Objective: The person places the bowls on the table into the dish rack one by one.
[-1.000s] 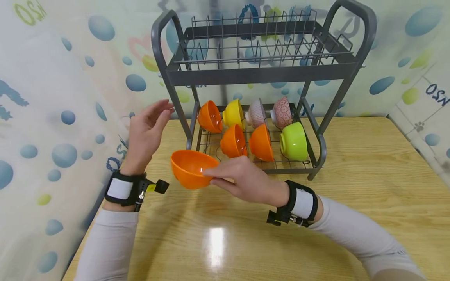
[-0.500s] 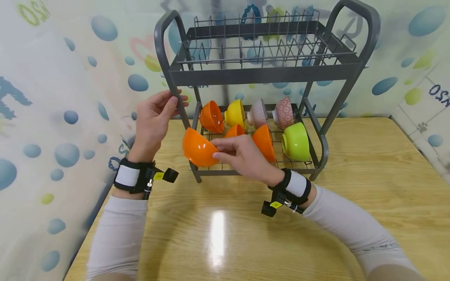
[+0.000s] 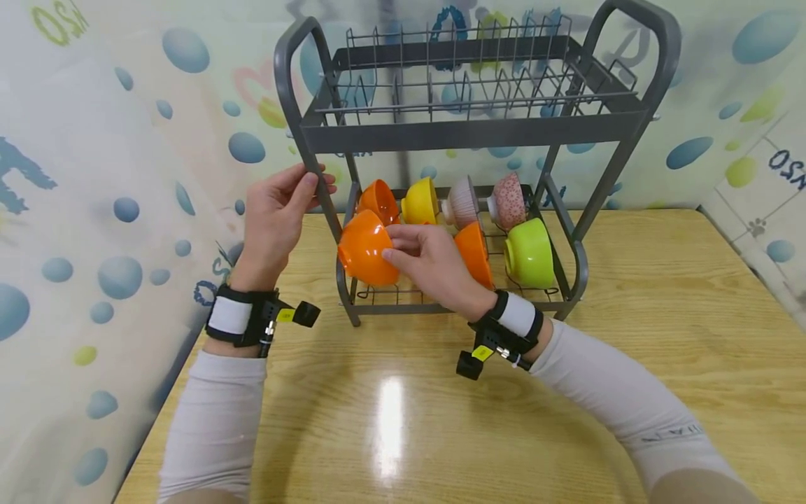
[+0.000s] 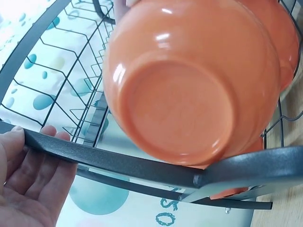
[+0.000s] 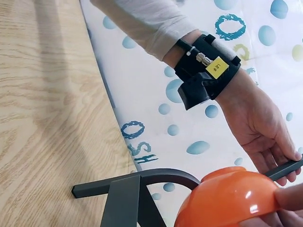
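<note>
My right hand [image 3: 437, 262] pinches an orange bowl [image 3: 368, 252] by its rim, thumb in front. The bowl is tipped on its side at the front left of the lower tier of a grey two-tier dish rack [image 3: 472, 133]. Its round base [image 4: 180, 109] faces the left wrist camera. Whether it touches the wires is unclear. My left hand [image 3: 273, 217] grips the rack's left front post [image 4: 94, 158], thumb on one side and fingers behind. Another orange bowl [image 3: 474, 252] and a green bowl [image 3: 529, 253] stand tilted to the right; one front-row orange bowl is hidden behind my right hand.
Along the back of the lower tier stand an orange bowl [image 3: 380, 199], a yellow bowl [image 3: 420, 201], a striped bowl [image 3: 462, 203] and a pink patterned bowl [image 3: 506, 199]. The upper tier has wire dividers. The rack stands on a wooden table [image 3: 327, 420] against a patterned wall.
My right hand has lifted the orange bowl from over the table into the lower tier's front left, turning it onto its side. My left hand has moved right and taken hold of the post.
</note>
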Demonstrator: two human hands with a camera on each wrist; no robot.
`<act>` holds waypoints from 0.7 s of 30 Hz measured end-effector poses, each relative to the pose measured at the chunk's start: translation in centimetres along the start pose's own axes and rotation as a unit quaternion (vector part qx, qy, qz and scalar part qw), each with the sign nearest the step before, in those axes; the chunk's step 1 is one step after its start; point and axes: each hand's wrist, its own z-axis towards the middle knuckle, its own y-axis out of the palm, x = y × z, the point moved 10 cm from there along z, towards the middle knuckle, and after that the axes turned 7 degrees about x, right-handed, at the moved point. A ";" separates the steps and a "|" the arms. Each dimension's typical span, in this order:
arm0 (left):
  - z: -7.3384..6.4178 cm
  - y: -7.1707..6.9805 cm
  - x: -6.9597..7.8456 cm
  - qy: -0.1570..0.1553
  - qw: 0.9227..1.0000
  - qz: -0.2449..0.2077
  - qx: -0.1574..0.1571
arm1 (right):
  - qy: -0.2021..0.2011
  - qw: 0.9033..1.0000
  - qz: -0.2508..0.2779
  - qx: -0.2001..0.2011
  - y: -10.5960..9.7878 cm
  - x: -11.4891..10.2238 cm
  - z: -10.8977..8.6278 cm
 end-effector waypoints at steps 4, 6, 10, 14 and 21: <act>0.0 0.0 0.0 0.001 1.000 0.005 0.001 | 0.058 0.998 0.026 0.007 0.0 0.6 0.8; 0.0 0.0 0.0 0.001 1.000 0.008 0.001 | 0.092 0.995 0.047 0.011 0.0 0.8 1.1; 0.0 -0.1 0.0 -0.003 1.000 0.007 0.002 | 0.134 0.988 0.075 0.012 0.1 0.9 1.3; 0.0 0.0 0.0 -0.004 1.000 0.006 0.000 | 0.158 0.984 0.082 0.015 -0.1 1.3 1.4; 0.0 0.0 0.0 -0.002 1.000 0.011 0.001 | 0.181 0.981 0.060 0.033 -0.2 2.5 1.4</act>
